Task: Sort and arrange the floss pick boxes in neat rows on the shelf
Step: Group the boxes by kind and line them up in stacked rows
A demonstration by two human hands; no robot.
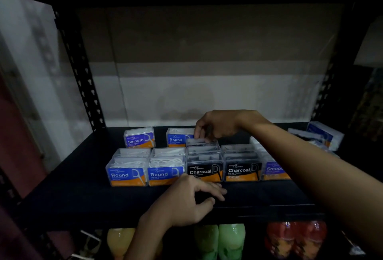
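Note:
Clear floss pick boxes stand in rows on the black shelf [83, 193]. In front, from the left: two blue Round boxes [127, 173] [165, 172], two black Charcoal boxes [204, 169] [242, 169], and a blue Smooth box [274, 169] partly hidden by my right forearm. More boxes stand behind each. My right hand [217, 126] pinches the rearmost Charcoal box [202, 142]. My left hand [192, 197] rests on the shelf's front edge, fingers spread, holding nothing. A Smooth box [139, 137] and a Round box [179, 137] stand apart further back.
Loose boxes [323, 135] lie at the back right corner. Black perforated uprights [83, 81] frame the shelf on the left and right. On the lower shelf stand yellow [120, 241], green [231, 241] and red [296, 239] bottles. A pale wall closes the back.

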